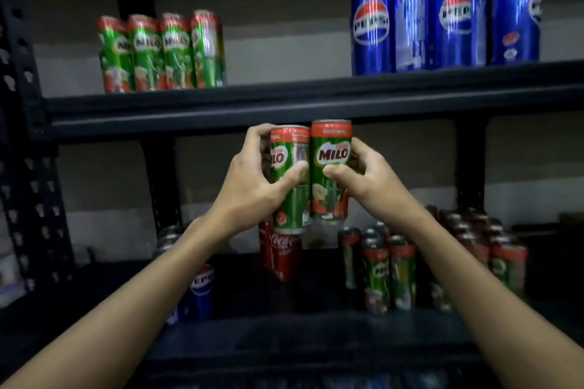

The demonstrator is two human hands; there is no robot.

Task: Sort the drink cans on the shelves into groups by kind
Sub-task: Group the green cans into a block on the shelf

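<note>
gripping one green milo can each, the left hand (252, 180) and right hand (363, 180) curl thumbs and fingers round the left can (289, 180) and right can (330, 170), side by side and touching, just below the upper shelf (284, 110), where a milo row (161, 52) and pepsi cans (442, 17) stand.

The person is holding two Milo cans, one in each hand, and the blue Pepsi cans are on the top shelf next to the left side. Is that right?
Not quite. The Pepsi cans stand at the right end of the top shelf; the Milo row is at the left. The rest holds: the left hand and right hand each hold a Milo can, as the head view shows.
</note>
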